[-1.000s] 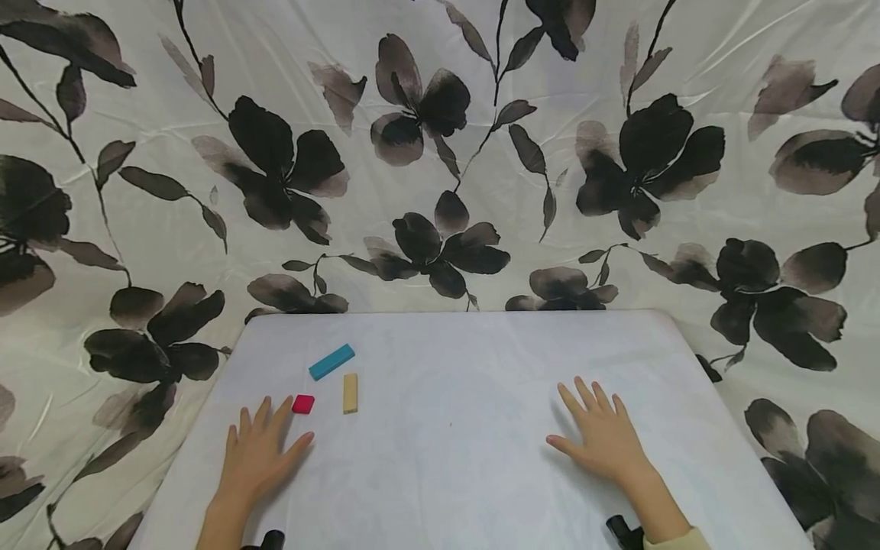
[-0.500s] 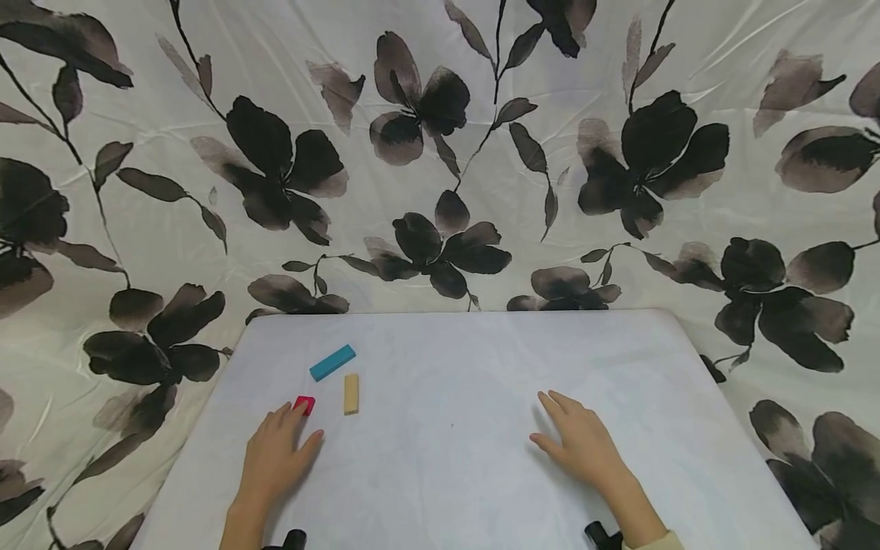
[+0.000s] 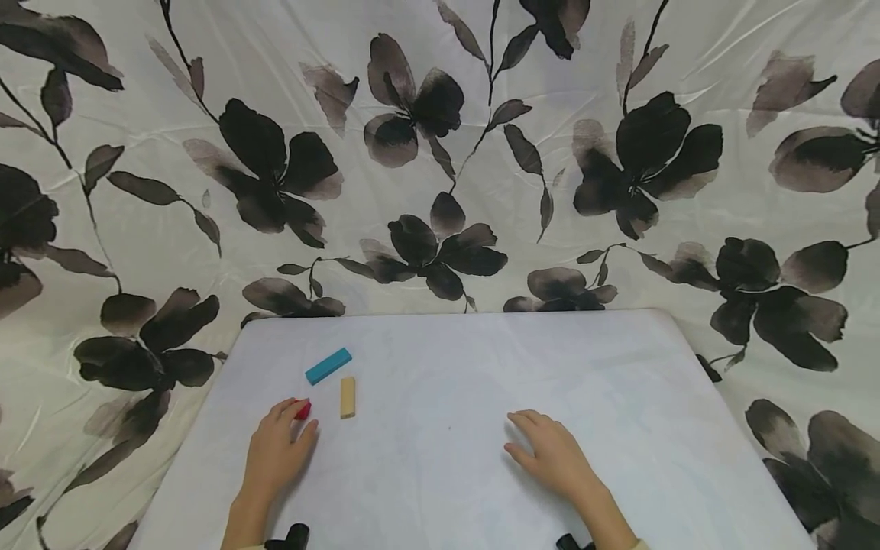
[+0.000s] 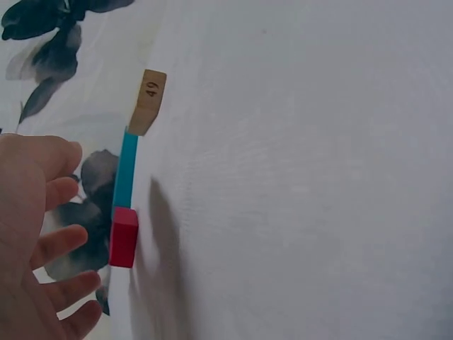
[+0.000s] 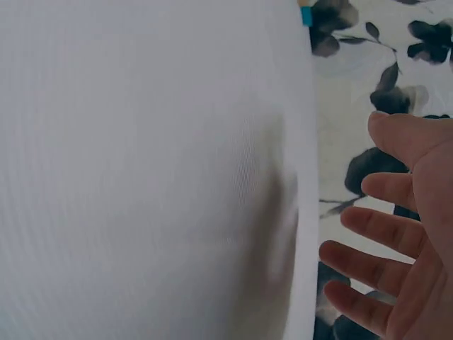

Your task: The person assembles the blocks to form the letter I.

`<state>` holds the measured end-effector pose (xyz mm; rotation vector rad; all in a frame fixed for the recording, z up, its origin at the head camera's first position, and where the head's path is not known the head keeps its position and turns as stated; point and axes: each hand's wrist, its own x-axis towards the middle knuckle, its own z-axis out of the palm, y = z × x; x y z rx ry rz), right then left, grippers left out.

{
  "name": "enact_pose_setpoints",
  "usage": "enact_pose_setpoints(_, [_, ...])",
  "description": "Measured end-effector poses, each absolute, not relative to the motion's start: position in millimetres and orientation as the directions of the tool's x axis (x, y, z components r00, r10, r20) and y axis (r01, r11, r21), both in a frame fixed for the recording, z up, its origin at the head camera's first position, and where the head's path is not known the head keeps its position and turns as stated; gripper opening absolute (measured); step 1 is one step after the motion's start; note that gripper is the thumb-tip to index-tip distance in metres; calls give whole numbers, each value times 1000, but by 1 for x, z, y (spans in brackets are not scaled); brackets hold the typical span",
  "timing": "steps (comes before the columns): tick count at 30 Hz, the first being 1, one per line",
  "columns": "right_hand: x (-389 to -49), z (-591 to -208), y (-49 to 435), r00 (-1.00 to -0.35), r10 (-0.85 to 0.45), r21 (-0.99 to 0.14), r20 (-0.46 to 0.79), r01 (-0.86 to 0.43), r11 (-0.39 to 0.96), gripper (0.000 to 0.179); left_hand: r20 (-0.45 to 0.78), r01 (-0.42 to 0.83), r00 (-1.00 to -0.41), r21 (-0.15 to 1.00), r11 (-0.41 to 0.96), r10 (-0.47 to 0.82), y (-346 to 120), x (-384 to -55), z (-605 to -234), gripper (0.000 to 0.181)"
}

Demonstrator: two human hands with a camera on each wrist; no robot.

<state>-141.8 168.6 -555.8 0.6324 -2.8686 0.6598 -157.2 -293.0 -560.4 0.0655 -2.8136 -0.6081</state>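
Note:
My left hand (image 3: 276,452) hovers at a small red block (image 3: 303,411), its fingertips covering part of the block in the head view. In the left wrist view, a gap shows between the relaxed fingers (image 4: 62,244) and the red block (image 4: 124,238). A long blue block (image 3: 328,366) lies slanted behind it. To its right lies a yellowish wooden block (image 3: 347,398); dark figures mark its end (image 4: 150,91) in the left wrist view. Farther right, my right hand (image 3: 550,458) is over the white tabletop with loosely bent fingers and holds nothing.
The white-covered table (image 3: 440,473) meets a cloth (image 3: 440,168) with dark printed flowers at its back edge. Black wrist camera mounts (image 3: 297,536) show at the bottom near both wrists. All the blocks lie on the table's left side.
My left hand has moved right and its fingers have come over the red block, drawing in slightly. The right hand has moved left and inward, its fingers closer together.

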Motion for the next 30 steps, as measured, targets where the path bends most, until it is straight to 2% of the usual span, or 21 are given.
enact_pose_setpoints(5, [-138,-559,153,-894,-379,-423,238,-447,788,45,240,23,-966,465,885,-101,-296,-163,-556,45])
enact_pose_setpoints(12, [-137,-557,135,-888,-367,-449,277,-457,768,23,205,47,-977,502,864,-66,-305,-182,-551,43])
enact_pose_setpoints(20, [-141,-550,122,-875,-403,-464,268,-484,742,33,38,-34,-997,556,830,-66,-321,-209,-549,47])
enact_pose_setpoints(30, [-150,-546,107,-872,-413,-546,263,-487,681,33,-87,-89,-995,588,804,-47,-330,-235,-551,51])
